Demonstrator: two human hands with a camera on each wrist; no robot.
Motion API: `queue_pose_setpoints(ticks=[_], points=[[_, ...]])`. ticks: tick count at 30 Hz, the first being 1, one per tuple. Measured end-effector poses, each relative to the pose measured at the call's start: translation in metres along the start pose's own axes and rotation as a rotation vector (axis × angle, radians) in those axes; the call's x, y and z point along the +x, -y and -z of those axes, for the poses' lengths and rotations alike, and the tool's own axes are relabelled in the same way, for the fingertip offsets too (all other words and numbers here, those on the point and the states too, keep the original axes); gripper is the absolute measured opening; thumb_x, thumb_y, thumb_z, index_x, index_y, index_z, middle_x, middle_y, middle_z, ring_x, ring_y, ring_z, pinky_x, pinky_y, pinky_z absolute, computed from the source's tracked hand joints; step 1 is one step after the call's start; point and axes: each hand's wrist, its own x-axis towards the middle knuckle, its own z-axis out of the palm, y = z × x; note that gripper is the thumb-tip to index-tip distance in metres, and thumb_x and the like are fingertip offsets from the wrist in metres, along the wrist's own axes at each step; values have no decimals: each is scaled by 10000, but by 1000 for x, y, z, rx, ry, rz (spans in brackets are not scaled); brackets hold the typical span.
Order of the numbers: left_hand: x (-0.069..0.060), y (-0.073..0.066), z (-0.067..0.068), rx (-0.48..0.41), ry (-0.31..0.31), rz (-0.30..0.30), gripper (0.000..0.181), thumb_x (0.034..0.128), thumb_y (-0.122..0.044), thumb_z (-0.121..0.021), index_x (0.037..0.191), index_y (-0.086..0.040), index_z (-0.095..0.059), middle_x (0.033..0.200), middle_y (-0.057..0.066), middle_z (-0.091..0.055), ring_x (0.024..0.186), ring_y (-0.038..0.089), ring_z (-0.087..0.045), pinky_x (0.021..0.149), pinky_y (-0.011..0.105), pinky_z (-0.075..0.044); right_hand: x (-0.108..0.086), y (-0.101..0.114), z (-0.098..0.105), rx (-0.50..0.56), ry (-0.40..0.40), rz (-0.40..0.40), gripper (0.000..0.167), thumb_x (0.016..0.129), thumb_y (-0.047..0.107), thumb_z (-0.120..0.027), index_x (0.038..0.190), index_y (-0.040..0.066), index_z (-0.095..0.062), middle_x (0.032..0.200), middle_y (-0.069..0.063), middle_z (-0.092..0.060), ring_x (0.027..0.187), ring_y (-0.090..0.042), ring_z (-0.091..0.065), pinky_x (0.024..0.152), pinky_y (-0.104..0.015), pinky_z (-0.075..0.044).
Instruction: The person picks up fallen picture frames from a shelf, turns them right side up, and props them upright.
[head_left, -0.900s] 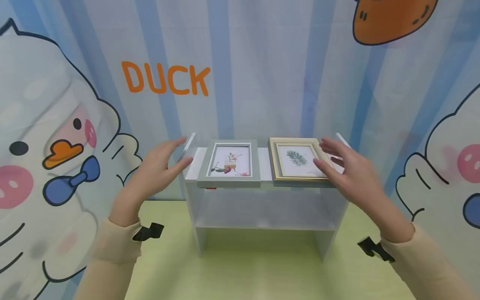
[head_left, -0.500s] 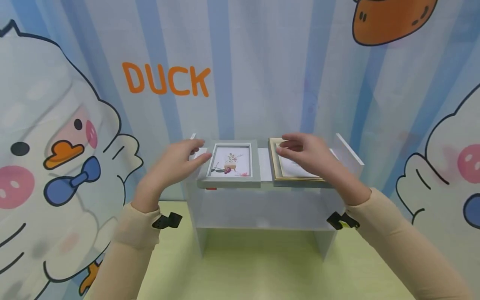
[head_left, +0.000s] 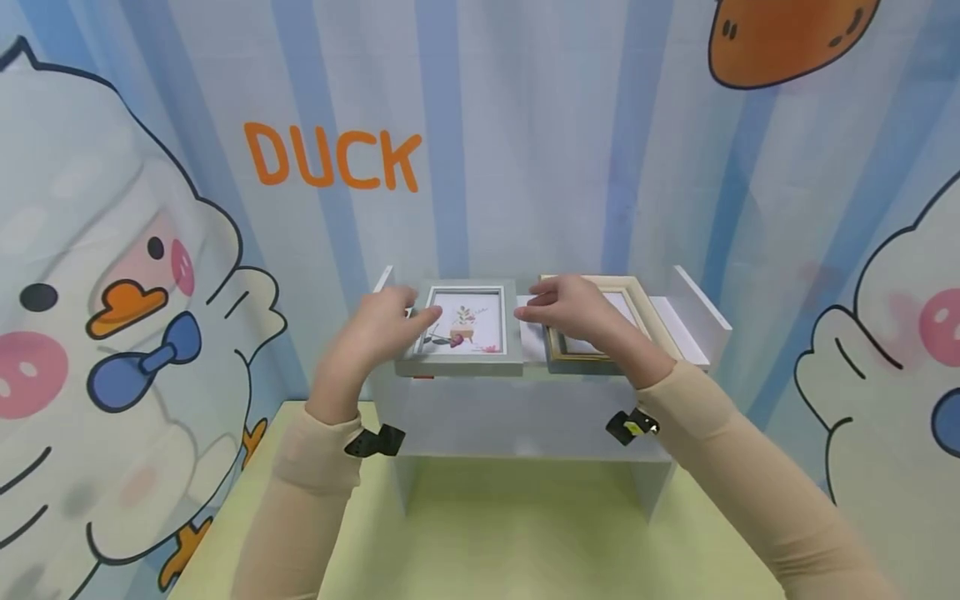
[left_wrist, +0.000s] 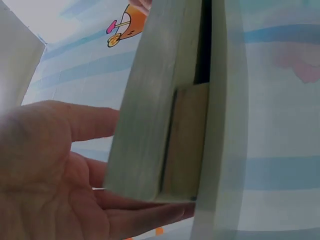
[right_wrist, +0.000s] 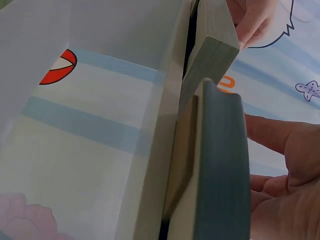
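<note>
A grey-green picture frame (head_left: 459, 367) with a plant picture lies flat on the white shelf unit, at the left in the head view. My left hand (head_left: 375, 329) is at its left side, thumb over the frame and fingers loosely bent; contact is unclear. To the right lies a cream and gold picture frame (head_left: 654, 321) with a grey-blue edge below. My right hand (head_left: 573, 310) hovers over its left part, hiding much of its picture. The right fingertips point at the grey-green frame's right border, near it but seemingly apart. In the left wrist view, that frame's side (left_wrist: 145, 110) stands beside my thumb.
The white shelf unit (head_left: 517, 417) has raised side panels (head_left: 697, 304) at both ends and a lower shelf. A small orange-red bit (head_left: 423, 377) shows under the left frame's front edge. A striped curtain (head_left: 540, 167) with duck prints hangs behind.
My right hand has moved left from the cream frame's right side, across it toward the grey-green frame. My left hand has moved right onto the grey-green frame's left side. The frames stay in place.
</note>
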Motion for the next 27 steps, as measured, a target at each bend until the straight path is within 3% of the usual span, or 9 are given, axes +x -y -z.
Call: queue_pose_setpoints(ticks=[3,5,7,10,17,27], points=[[0,-1,-6,-3,4,44,379,950,-354,-498,931,20,-554,788,114,-490,728,236,-476,638,342,-415,4,3,-4,-30,6,-5,617,880,326,-659,1360,-13,-472,1289,-178,-589,1192,-295,-561,967,-425,-496],[0,-1,-9,-14,2,71,435,951,-344,-495,1112,53,-572,992,188,-593,885,278,-560,755,385,-480,7,4,-6,-50,15,-6,613,875,323,-666,1345,-26,-487,1288,-187,-587,1186,-298,-562,958,-424,-501],[1,-1,-12,-21,2,94,485,952,-333,-491,1224,65,-541,1145,226,-592,1029,313,-574,866,422,-497,9,5,-7,-63,29,-2,604,872,320,-670,1332,-35,-502,1285,-192,-588,1178,-297,-567,952,-423,-504],[2,0,-16,-26,-30,99,574,948,-306,-500,1364,83,-429,1400,239,-461,1280,355,-461,1050,482,-413,10,7,-9,-70,39,-3,594,870,309,-675,1323,-39,-511,1266,-188,-602,1150,-285,-587,946,-418,-507],[2,1,-22,-94,-137,136,459,902,-172,-526,1310,35,-505,1283,218,-578,1183,337,-552,967,474,-477,8,11,-11,8,30,-43,564,880,227,-669,1345,-34,-485,1253,-188,-610,1058,-255,-648,922,-381,-524],[4,2,-30,-241,-283,171,555,833,-72,-557,1368,36,-453,1250,218,-604,1217,319,-543,1042,445,-429,6,9,-14,79,-52,-67,529,859,151,-674,1334,-7,-505,1243,-167,-623,1158,-278,-586,982,-396,-484]])
